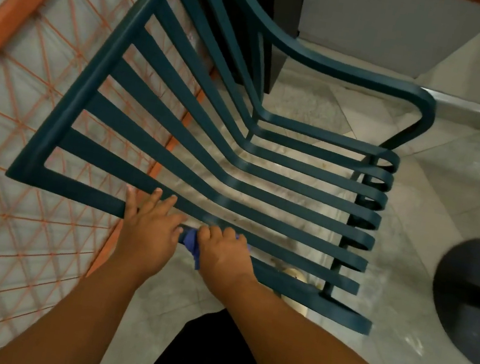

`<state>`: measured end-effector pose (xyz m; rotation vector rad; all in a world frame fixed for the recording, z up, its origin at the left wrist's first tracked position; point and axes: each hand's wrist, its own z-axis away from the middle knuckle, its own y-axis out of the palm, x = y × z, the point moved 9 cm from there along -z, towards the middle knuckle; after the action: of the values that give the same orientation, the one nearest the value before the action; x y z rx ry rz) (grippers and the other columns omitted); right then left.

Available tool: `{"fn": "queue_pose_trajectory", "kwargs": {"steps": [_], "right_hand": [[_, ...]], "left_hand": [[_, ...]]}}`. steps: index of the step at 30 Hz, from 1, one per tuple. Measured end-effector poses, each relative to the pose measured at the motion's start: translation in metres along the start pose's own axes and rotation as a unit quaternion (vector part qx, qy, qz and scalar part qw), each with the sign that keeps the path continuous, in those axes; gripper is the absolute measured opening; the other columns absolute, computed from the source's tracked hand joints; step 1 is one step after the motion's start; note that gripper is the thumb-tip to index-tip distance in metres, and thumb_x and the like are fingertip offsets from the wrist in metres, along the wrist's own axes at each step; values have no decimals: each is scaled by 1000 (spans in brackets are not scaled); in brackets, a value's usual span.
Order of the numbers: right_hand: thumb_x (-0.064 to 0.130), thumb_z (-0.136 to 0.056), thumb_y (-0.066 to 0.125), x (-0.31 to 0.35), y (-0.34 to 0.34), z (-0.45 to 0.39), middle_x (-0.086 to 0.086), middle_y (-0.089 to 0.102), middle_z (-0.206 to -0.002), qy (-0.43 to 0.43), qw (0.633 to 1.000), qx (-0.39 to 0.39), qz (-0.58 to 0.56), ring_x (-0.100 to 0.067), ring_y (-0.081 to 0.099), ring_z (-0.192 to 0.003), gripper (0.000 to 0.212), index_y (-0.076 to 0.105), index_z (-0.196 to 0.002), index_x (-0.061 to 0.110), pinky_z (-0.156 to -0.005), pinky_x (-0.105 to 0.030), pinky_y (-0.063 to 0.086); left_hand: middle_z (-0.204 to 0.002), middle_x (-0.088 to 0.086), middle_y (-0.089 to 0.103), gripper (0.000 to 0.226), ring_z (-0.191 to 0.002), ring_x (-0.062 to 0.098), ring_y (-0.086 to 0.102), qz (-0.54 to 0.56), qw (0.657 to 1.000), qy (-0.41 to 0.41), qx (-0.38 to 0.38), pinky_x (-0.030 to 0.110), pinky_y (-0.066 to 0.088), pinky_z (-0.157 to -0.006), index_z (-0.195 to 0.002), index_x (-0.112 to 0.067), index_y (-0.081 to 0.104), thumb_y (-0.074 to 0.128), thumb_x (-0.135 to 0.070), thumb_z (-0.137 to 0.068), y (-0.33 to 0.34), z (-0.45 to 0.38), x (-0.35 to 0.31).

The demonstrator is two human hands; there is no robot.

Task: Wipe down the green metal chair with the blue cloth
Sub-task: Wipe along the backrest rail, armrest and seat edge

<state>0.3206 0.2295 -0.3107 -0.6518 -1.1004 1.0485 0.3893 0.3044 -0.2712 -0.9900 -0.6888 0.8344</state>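
Note:
The green metal chair (178,129) fills the middle of the view, seen from above, with long slats running from the backrest down into the seat. My left hand (149,230) grips the nearest side bar of the frame, fingers curled over it. Right beside it, my right hand (225,253) presses the blue cloth (191,241) around the same bar. Only a small bunch of the cloth shows between my two hands; the remainder is hidden under my right hand.
An orange frame with woven orange netting (19,149) stands directly left of the chair. Two dark round bases (476,298) rest on the pale tiled floor at the right. A dark post (270,30) rises behind the chair.

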Motion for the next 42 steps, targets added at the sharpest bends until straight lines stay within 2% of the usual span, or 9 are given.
{"fn": "queue_pose_trajectory", "kwargs": {"steps": [7, 12, 16, 21, 26, 31, 36, 39, 42], "right_hand": [[38, -83, 61, -60, 6, 29, -9, 58, -117, 63, 994, 83, -19, -31, 54, -105, 44, 48, -120, 17, -90, -44, 42], [41, -80, 62, -99, 8, 60, -7, 58, -119, 82, 989, 123, -27, -30, 54, -107, 47, 47, -120, 20, -90, -44, 42], [33, -84, 59, -112, 7, 82, -8, 57, -120, 83, 994, 77, 8, -31, 52, -108, 41, 46, -120, 17, -90, -42, 40], [29, -85, 60, -125, 5, 108, -6, 55, -124, 87, 996, 11, -7, -30, 50, -112, 40, 49, -122, 18, -92, -43, 38], [34, -53, 78, -161, 7, 153, 6, 66, -94, 99, 990, -99, -24, -20, 61, -78, 49, 57, -97, 27, -66, -37, 49], [31, -55, 84, -197, 14, 187, 11, 64, -110, 121, 982, -114, -93, -17, 59, -94, 62, 57, -111, 32, -75, -33, 47], [31, -66, 83, -222, 28, 198, 14, 57, -121, 144, 966, -98, -190, -7, 44, -109, 58, 57, -119, 33, -93, -26, 37], [27, -66, 83, -227, 31, 202, 15, 59, -115, 145, 958, -110, -221, -2, 43, -102, 55, 58, -114, 34, -89, -19, 36], [19, -71, 80, -238, 32, 216, 28, 52, -107, 168, 932, -134, -292, 0, 51, -97, 52, 53, -109, 43, -87, -15, 40]], "left_hand": [[-152, -8, 34, 31, -146, 22, 13, 2, 998, 41, 45, 61, -9, -112, -125, -42, 55, 38, -41, -99, 17, 3, -30], [-152, -10, 31, 38, -145, 19, 12, 8, 992, 98, 83, 62, -15, -109, -128, -43, 50, 43, -54, -92, 20, 1, -60], [-132, -17, 47, 43, -134, 11, 31, 21, 985, 152, 77, 59, -14, -112, -127, -42, 49, 49, -58, -87, 21, 9, -94], [-125, -16, 54, 39, -128, 12, 37, 10, 971, 222, 94, 52, -15, -112, -126, -40, 52, 49, -53, -90, 21, 13, -138], [-114, -15, 60, 36, -119, 12, 42, -19, 964, 251, 88, 51, -9, -116, -120, -39, 58, 52, -53, -89, 18, 8, -151], [-106, -15, 60, 33, -112, 10, 45, -11, 961, 260, 93, 49, -6, -117, -114, -39, 61, 52, -56, -87, 16, 8, -160], [-104, -11, 59, 26, -103, 10, 54, -11, 962, 254, 102, 43, 6, -119, -109, -35, 60, 55, -49, -88, 19, 10, -167], [-105, -8, 59, 27, -99, 12, 54, 8, 961, 252, 112, 31, 40, -100, -111, -32, 62, 58, -46, -88, 20, 9, -168], [-104, -6, 58, 26, -95, 13, 54, 18, 961, 247, 125, 27, 46, -78, -109, -30, 62, 59, -44, -88, 19, 10, -171]]}}
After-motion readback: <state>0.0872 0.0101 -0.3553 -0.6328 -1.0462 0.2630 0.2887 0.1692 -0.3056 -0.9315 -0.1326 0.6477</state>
